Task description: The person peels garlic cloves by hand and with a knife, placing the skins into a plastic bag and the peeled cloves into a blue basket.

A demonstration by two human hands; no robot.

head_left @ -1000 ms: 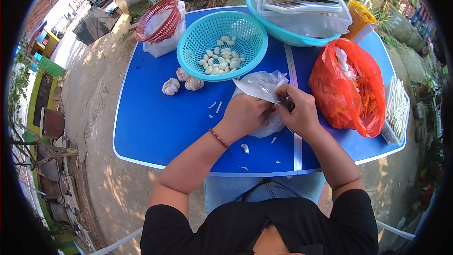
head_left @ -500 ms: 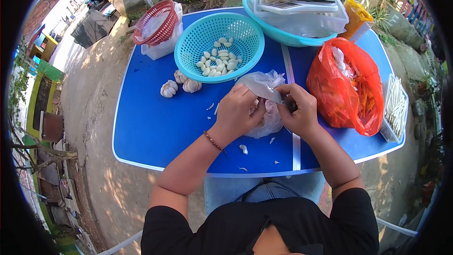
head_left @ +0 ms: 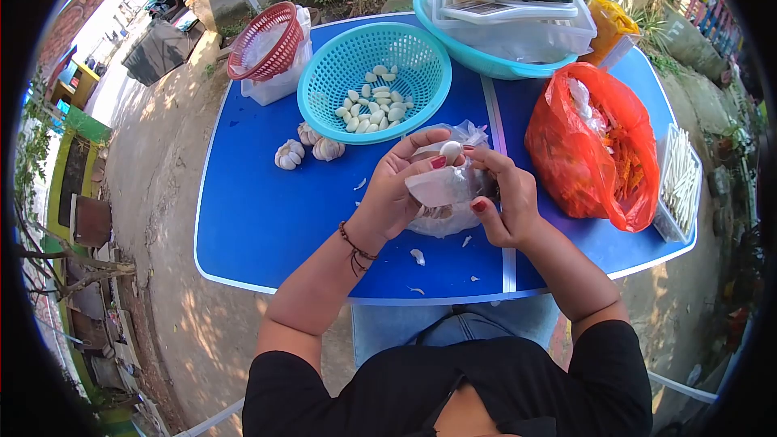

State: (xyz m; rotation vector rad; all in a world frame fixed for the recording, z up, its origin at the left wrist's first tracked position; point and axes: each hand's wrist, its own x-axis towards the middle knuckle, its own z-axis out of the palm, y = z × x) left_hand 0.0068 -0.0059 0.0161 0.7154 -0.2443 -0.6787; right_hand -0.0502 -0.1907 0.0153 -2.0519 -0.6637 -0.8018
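My left hand (head_left: 390, 194) pinches a pale garlic clove (head_left: 451, 150) between thumb and fingertips, above a clear plastic bag (head_left: 443, 223). In my right hand (head_left: 518, 194) is a knife (head_left: 437, 187), its wide blade pointing left below the clove. The right index fingertip is close to the clove, and the knife's handle is mostly hidden by the fingers. Inside the bag are pinkish-white pieces, partly covered by the hands. A turquoise basket (head_left: 320, 73) beyond my left hand holds several peeled cloves (head_left: 375, 108). Whole garlic bulbs (head_left: 289, 154) lie beside it.
Scraps of peel (head_left: 417, 256) dot the blue table (head_left: 259, 218). On the right stand a red plastic bag (head_left: 558, 170) and a box of white sticks (head_left: 680, 178). Farther back are a turquoise basin (head_left: 477, 62) stacked with clear containers (head_left: 518, 32) and a red basket (head_left: 263, 40).
My left hand has turned over and opened toward me, with the clove now showing at its fingertips. The knife blade has swung lower and left; my right fingers have spread somewhat.
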